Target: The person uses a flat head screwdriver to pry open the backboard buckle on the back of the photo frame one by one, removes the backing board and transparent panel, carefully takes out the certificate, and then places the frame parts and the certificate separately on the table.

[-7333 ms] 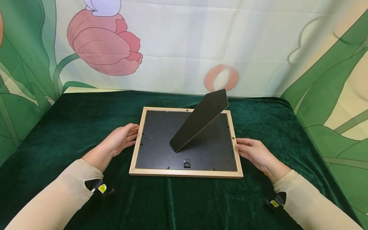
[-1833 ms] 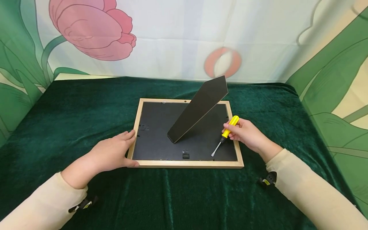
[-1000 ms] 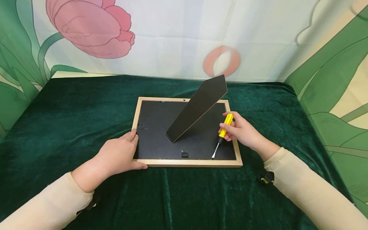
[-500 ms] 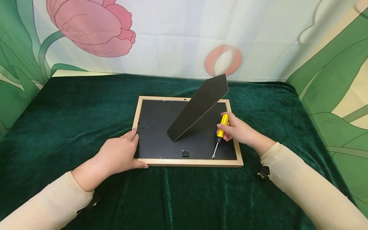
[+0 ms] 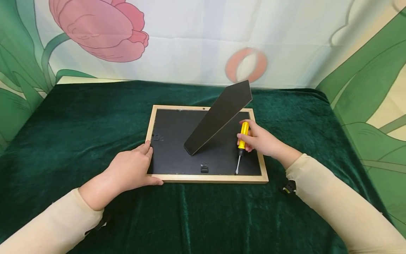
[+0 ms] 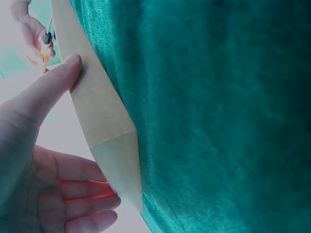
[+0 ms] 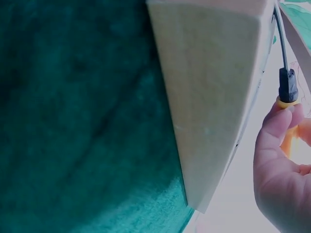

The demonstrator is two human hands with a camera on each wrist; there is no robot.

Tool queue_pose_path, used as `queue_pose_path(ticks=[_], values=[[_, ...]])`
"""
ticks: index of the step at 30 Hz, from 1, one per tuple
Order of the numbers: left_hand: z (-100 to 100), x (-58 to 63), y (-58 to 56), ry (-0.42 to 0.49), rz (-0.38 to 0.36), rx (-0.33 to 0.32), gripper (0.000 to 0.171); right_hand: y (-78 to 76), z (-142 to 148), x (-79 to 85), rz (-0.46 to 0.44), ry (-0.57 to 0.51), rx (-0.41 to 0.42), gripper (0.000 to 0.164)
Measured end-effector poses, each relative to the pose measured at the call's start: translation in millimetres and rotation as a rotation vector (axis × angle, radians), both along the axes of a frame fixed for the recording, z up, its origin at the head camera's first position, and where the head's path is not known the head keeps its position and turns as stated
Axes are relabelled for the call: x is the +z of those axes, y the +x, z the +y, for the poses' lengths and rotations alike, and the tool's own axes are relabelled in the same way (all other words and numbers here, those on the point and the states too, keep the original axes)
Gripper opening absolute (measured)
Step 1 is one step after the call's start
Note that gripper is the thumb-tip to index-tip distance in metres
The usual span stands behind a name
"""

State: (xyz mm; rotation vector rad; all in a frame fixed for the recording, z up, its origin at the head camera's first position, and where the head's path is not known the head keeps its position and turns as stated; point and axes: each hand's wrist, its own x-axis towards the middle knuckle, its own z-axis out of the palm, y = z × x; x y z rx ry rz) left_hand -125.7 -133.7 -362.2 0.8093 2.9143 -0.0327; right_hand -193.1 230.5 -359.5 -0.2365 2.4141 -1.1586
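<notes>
A picture frame (image 5: 209, 179) with a light wood border lies face down, its black backing board (image 5: 174, 155) showing. From the board a black easel stand (image 5: 219, 116) rises at a slant. My left hand (image 5: 128, 173) rests around the frame's near left corner, thumb along the front edge and straight fingers against the left side, as the left wrist view also shows. My right hand (image 5: 258, 139) grips the yellow handle of a flathead screwdriver (image 5: 243, 135). Its metal tip points down at a small dark tab by the front inner edge; whether it touches is too small to tell.
Dark green velvet cloth (image 5: 95, 116) covers the table, wrinkled at the left and front. A curtain (image 5: 190, 60) with printed flowers hangs behind. A small black hanger (image 5: 204, 169) sits near the board's front edge, with another (image 5: 157, 137) at the left.
A screwdriver has come into my right hand, which first touched the frame's right side. Lately it has shifted slightly left, bringing the tool more upright. My left hand moved from the left side to the near corner.
</notes>
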Motion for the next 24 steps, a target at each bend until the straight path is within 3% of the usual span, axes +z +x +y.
queue_pose_path(ticks=[6,18,24], values=[[0.6,1.7,-0.2,-0.003,-0.013,0.007,0.099,0.8,-2.7,-0.7,-0.003,-0.020,-0.009,0.053],[0.5,-0.2,-0.4,0.000,-0.014,0.005,0.099,0.6,-8.3,2.4,0.072,0.076,0.060,0.053],[0.7,0.2,-0.2,0.004,-0.036,0.021,0.099,3.9,-9.2,3.0,0.098,0.109,0.057,0.054]])
